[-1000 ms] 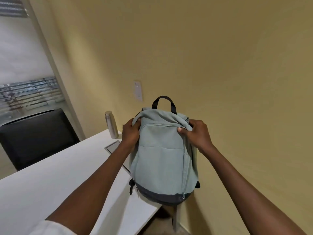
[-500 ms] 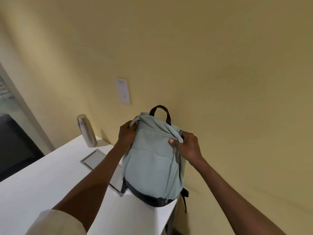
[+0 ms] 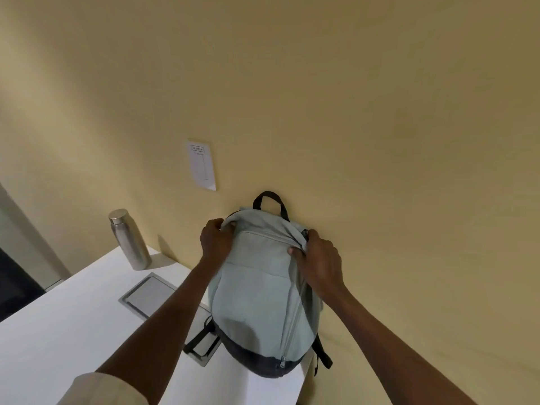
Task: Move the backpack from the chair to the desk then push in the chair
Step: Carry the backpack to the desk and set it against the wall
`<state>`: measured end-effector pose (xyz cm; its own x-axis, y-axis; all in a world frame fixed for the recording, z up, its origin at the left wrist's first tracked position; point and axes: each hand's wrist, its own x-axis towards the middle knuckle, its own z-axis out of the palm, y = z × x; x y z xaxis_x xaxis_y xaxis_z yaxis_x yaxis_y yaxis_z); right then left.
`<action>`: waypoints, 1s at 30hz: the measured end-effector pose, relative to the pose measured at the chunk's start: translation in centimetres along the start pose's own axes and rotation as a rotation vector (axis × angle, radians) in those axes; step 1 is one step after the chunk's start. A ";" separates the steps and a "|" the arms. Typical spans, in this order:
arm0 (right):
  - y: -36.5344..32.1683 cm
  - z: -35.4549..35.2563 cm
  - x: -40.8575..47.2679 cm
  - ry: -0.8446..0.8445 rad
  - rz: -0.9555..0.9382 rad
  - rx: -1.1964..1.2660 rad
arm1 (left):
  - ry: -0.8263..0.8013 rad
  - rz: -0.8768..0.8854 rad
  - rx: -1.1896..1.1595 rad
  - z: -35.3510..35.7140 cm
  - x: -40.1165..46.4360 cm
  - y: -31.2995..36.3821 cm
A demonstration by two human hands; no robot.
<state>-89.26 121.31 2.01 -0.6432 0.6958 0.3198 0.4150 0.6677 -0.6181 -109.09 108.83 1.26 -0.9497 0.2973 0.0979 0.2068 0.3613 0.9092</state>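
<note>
Both hands' fingers [image 3: 295, 252] clamp backpack [image 3: 260, 290] top on desk [image 3: 58, 340]; chair unseen.

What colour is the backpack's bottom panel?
Dark navy or charcoal, below the pale grey-green backpack body; seen in the head view.

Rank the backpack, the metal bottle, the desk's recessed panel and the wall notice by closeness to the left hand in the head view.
1. backpack: gripped at its top corner by the left hand.
2. recessed panel: set in the desk, below and left of the hand.
3-4. metal bottle, standing farther left, and wall notice, above on the wall: too close to call.
</note>
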 end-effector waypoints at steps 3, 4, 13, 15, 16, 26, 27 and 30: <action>-0.4 0.7 -1.2 0.214 -0.208 -0.296 | 0.078 -0.005 -0.037 0.7 -2.2 -0.7; -0.4 1.0 -1.6 0.303 -0.332 -0.375 | 0.101 0.056 -0.048 1.0 -3.3 -1.2; 2.2 3.6 -1.6 -0.064 -0.843 -0.685 | -0.116 0.747 0.707 1.8 -4.4 -6.3; 2.6 3.5 -1.0 -0.111 -0.799 -0.721 | -0.153 0.676 0.787 1.2 -3.7 -6.2; 2.7 3.4 -0.9 -0.128 -0.781 -0.728 | -0.168 0.658 0.821 1.0 -3.4 -6.1; 1.2 2.6 -2.5 -0.036 -0.733 -0.645 | -0.257 0.507 0.758 -0.1 -6.8 -4.5; 1.2 2.4 -2.7 -0.021 -0.736 -0.624 | -0.259 0.493 0.729 -0.2 -7.3 -4.3; 0.9 1.7 -3.3 -0.025 -0.704 -0.564 | -0.254 0.434 0.631 -0.5 -8.5 -4.0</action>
<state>-87.83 119.13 -0.83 -0.8789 0.0753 0.4710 0.1693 0.9724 0.1606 -102.00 104.39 -3.00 -0.6875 0.6900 0.2265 0.7109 0.5757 0.4041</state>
